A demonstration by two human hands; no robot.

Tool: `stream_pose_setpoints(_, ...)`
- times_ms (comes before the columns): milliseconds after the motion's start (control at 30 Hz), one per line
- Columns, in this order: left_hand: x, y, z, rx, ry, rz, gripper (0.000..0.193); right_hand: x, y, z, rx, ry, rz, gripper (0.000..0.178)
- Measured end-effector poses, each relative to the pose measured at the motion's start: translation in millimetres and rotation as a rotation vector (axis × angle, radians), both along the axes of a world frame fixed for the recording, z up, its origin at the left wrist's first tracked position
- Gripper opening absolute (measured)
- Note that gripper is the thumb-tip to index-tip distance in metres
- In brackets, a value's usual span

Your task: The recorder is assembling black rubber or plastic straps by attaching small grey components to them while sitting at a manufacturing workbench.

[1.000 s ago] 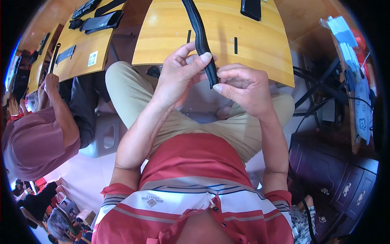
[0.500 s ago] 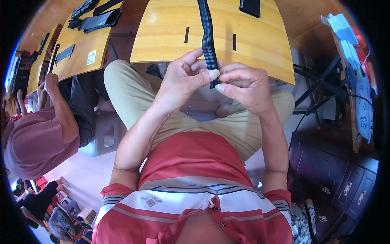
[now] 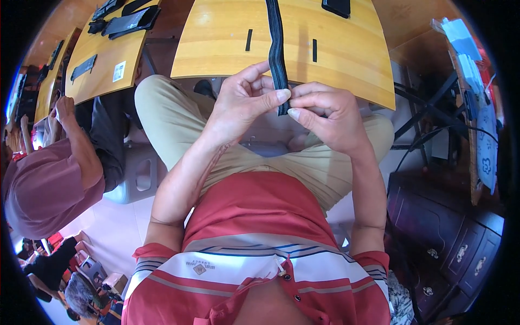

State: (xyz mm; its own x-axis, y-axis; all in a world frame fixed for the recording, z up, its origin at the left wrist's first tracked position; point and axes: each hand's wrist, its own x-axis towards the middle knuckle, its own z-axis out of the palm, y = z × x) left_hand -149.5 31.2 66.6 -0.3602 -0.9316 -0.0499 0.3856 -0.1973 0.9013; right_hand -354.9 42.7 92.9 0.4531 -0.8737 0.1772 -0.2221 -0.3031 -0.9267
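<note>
A long black webbing strap with thin grey lengthwise stripes runs from the top of the view, over the table, down to my hands. My left hand is closed on it, thumb in front and fingers behind, just above its lower end. My right hand is closed in a pinch at the strap's right edge, by that same end. The lower tip hangs a little below my left thumb, in front of the table's near edge. Fingers hide part of the strap's edge.
The yellow wooden table bears two short dark strips and a black flat item. Dark pouches lie on a table to the left, where a co-worker's hand is. At right stand crossed table legs and a dark cabinet.
My hands and the strap have hardly moved; the grip stays the same. At left, a dark strip by the co-worker's hand has shifted off the table spot where it showed earlier.
</note>
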Motion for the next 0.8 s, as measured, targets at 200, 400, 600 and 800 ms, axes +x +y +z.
stream_pose_setpoints(200, -3, 0, -6, -0.020, -0.075, 0.061, 0.063, 3, 2, -5, -0.228, 0.098, -0.046, 0.014)
stream_pose_setpoints(400, -8, -2, -7, -0.084, -0.096, 0.100, 0.067, 6, 2, -10, -0.412, 0.125, -0.108, 0.014)
stream_pose_setpoints(600, -19, 3, 4, -0.108, -0.059, 0.138, 0.067, 2, -4, -15, -0.362, 0.158, -0.206, 0.017)
stream_pose_setpoints(800, -23, 1, 2, -0.143, -0.167, 0.121, 0.060, -17, -1, 0, -0.079, -0.080, -0.180, 0.027)
